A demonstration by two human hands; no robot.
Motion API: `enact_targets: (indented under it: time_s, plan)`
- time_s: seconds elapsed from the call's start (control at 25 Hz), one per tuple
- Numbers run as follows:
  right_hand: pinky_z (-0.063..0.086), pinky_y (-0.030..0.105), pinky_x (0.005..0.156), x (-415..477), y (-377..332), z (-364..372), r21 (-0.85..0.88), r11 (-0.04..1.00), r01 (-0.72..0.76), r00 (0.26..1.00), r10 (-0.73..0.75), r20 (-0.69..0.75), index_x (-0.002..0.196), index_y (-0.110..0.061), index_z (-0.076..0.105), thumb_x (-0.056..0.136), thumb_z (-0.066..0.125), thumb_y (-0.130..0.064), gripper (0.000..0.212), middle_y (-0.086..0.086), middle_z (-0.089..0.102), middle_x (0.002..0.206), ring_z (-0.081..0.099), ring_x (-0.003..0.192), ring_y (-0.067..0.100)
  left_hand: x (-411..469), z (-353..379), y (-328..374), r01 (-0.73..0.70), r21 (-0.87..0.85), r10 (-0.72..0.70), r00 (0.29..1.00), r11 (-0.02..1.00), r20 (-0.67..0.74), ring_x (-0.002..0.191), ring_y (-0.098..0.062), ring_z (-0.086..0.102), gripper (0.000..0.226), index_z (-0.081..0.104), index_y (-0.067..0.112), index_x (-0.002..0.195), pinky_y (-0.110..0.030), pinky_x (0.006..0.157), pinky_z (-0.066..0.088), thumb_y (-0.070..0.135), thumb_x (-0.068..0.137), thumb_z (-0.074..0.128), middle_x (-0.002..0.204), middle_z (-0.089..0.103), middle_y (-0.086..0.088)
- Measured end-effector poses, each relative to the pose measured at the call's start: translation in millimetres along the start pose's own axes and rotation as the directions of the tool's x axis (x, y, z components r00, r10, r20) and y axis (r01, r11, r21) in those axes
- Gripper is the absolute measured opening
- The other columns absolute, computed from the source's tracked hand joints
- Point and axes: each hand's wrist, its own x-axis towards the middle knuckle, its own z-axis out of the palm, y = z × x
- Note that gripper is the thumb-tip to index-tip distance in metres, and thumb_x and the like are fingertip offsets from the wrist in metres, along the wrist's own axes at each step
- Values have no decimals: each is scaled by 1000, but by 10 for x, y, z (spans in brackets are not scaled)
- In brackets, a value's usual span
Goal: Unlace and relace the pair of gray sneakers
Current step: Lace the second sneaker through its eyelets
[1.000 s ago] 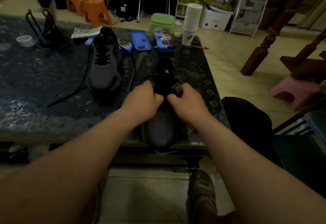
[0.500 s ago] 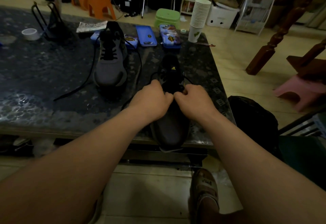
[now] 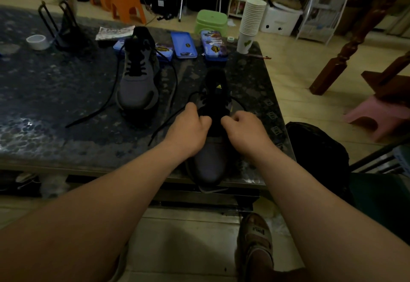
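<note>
Two gray sneakers stand on the dark marble table [image 3: 55, 108]. The near sneaker [image 3: 210, 162] points its toe over the table's front edge. My left hand [image 3: 188, 128] and my right hand [image 3: 244, 131] sit on either side of its lace area with fingers curled, each pinching its black lace [image 3: 168, 119]. One lace end trails left across the table. The far sneaker [image 3: 137, 82] lies to the left with its black lace [image 3: 95, 113] loose and trailing toward the front.
Blue tins [image 3: 184, 44] and a stack of paper cups [image 3: 250, 22] stand behind the shoes; a tape roll [image 3: 36, 42] and black wire stand [image 3: 64, 28] at back left. A black bag [image 3: 317, 148] sits right of the table. My sandaled foot [image 3: 255, 244] is below.
My hands have drawn slightly apart over the near sneaker's laces. The view has tilted a little, so the table sits lower in frame.
</note>
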Motion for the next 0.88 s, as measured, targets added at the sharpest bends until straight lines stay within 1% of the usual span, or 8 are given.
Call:
enact_targets:
  time_s: [0.08, 0.2, 0.28, 0.4, 0.52, 0.6, 0.72, 0.88]
  plan:
    - [29, 33, 54, 23, 33, 14, -55, 998, 29, 1000, -28, 4, 67, -15, 55, 92, 59, -34, 32, 9, 59, 86, 50, 69, 18, 0, -10, -35, -9, 38, 9, 1000, 999, 12, 82, -25, 58, 22, 47, 10, 103, -39, 69, 45, 31, 100, 53, 95, 61, -9]
    - [39, 32, 60, 53, 110, -32, -15, 999, 46, 998, -45, 31, 83, -15, 62, 94, 63, -43, 30, 9, 66, 95, 59, 78, 18, 6, -52, -99, -97, 52, 99, 994, 994, -40, 90, -23, 60, 29, 46, 15, 109, -38, 75, 48, 37, 97, 60, 104, 61, -4]
    - [48, 34, 68, 28, 128, -80, 60, 993, 102, 995, -100, -27, 93, -22, 59, 93, 67, -48, 27, 1, 65, 96, 62, 85, 16, -15, -110, -124, -239, 74, 247, 960, 968, -131, 90, -14, 55, 35, 46, 22, 115, -37, 77, 49, 39, 94, 68, 108, 52, 4]
    - [51, 28, 78, 23, 90, -114, 90, 970, 226, 972, -218, -91, 105, -26, 61, 95, 70, -32, 15, -6, 66, 101, 63, 91, 8, -4, -189, -152, -432, 156, 451, 885, 888, -118, 85, -11, 54, 22, 55, 26, 108, -41, 78, 53, 28, 92, 70, 101, 47, 10]
    - [51, 26, 76, 79, 88, -116, 53, 966, 254, 965, -250, -76, 97, -27, 66, 94, 71, -25, 6, -6, 67, 96, 64, 87, 8, 95, -261, -175, -455, 74, 460, 884, 887, -76, 86, -10, 59, 12, 63, 25, 100, -40, 82, 53, 24, 92, 72, 97, 52, 7]
    - [48, 20, 70, 87, 100, -162, 69, 965, 251, 967, -247, -59, 90, -27, 68, 94, 71, -27, 5, -7, 68, 91, 64, 81, 4, 123, -310, -175, -468, 28, 469, 882, 883, -41, 89, -9, 60, 6, 68, 25, 98, -33, 83, 53, 26, 93, 71, 98, 55, 6]
    - [41, 10, 55, 113, 89, -208, 177, 965, 194, 980, -185, -67, 86, -20, 71, 99, 66, -31, 17, -4, 68, 76, 57, 61, -3, 168, -341, -179, -471, -30, 471, 882, 881, -7, 88, -3, 59, 8, 73, 28, 99, -20, 78, 47, 23, 98, 67, 97, 59, 8]
    - [45, 10, 58, 248, 49, -157, 151, 967, 204, 976, -189, -109, 91, -23, 69, 95, 73, -24, 6, -4, 71, 79, 65, 69, 4, 272, -310, -179, -292, -97, 287, 956, 951, -63, 68, 0, 55, 9, 61, 29, 97, -18, 65, 42, 25, 98, 68, 82, 62, 9]
